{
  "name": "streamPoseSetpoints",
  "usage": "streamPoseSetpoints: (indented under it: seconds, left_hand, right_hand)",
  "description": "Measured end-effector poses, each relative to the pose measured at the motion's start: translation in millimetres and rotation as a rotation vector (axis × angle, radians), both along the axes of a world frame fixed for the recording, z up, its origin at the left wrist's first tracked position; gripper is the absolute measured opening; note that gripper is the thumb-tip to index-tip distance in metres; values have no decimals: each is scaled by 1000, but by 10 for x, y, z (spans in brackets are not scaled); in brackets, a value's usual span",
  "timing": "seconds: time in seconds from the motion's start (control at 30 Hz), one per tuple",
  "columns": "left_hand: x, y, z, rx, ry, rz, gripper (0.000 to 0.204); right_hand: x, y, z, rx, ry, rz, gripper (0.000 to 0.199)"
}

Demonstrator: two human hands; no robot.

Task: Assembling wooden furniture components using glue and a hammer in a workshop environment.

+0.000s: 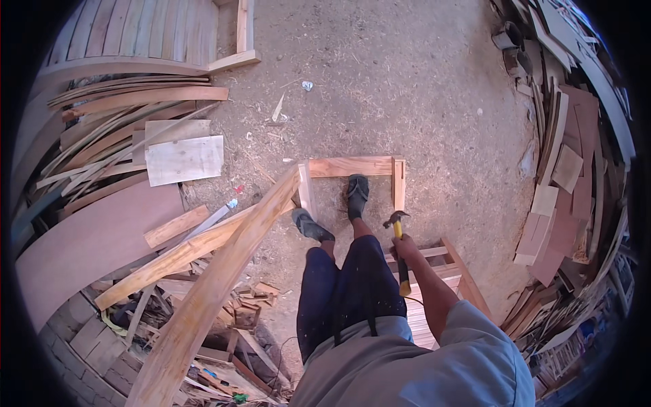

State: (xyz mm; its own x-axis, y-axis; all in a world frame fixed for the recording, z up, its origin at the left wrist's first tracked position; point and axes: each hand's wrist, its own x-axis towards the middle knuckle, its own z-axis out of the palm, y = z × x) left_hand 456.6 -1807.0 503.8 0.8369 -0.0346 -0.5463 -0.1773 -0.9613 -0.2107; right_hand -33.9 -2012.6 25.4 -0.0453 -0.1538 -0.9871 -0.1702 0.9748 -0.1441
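My right hand (405, 247) is closed round the handle of a claw hammer (397, 228), yellow and black with a dark metal head. The head is up, past the thumb side, and the handle's yellow end hangs near my hip. In front of my feet lies a wooden frame (352, 167) with a crosspiece and two short side pieces. One of my feet is inside it, by the crosspiece; the other is beside its left piece. A long plank (215, 285) slants from the frame's left corner to the lower left. My left hand is out of sight.
Stacked strips and boards (146, 115) lie at the left, with a pale flat sheet (184, 161) on them. Wood scraps (251, 298) heap at the lower left. A slatted wooden piece (468, 281) is behind my right side. More boards (559, 176) line the right.
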Motion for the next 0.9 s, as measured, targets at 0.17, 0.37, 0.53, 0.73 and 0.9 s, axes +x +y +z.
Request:
streamPoseSetpoints:
  seconds: [0.17, 0.37, 0.53, 0.73, 0.9]
  left_hand:
    - [-216, -143, 1, 144, 239, -11, 44]
    - [-768, -1908, -232, -108, 653, -396, 47]
    - [-470, -4138, -2126, -155, 433, -748, 69]
    - [925, -3783, -3959, 552, 629, -828, 102]
    - [624, -3728, -3976, 479, 807, -225, 79]
  right_hand:
    - [-168, 80, 3, 22, 21, 96, 28]
    - [-159, -21, 4, -10, 31, 52, 24]
    - [-286, -68, 312, -6, -21, -65, 24]
    - [-605, 31, 565, -34, -104, 26, 22]
    - [-891, 472, 510, 62, -9, -60, 19]
